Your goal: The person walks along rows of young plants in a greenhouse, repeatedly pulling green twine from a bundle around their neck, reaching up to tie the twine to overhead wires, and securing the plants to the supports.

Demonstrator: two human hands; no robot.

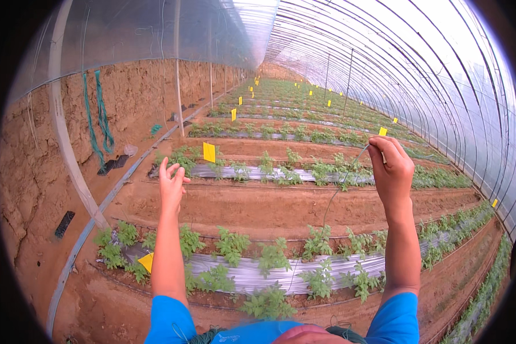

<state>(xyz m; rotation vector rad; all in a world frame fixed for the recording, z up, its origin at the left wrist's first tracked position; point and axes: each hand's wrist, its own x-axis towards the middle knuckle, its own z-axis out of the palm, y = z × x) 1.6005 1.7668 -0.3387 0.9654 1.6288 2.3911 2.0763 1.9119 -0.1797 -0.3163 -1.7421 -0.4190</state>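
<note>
My right hand [391,172] is raised, its thumb and fingertips pinched on a thin green twine [334,195]. From those fingertips the twine hangs slack, down and to the left towards the nearest plant row. My left hand [171,185] is also lifted, fingers apart and curled a little; nothing plainly shows in it. Below and between my arms, leafy green seedlings [233,245] grow along a bed covered with silvery plastic mulch film [251,275]. Bundles of dark green cord [205,336] sit at my waist, partly cut off by the lower edge.
Plant rows run back through an arched plastic greenhouse. Yellow cards [209,152] stand among them. At left are a leaning post [64,116], an earth wall [131,99] with hanging teal cords [99,112], and a pale blue hose [79,249] along the path. A drip line [245,238] borders the bed.
</note>
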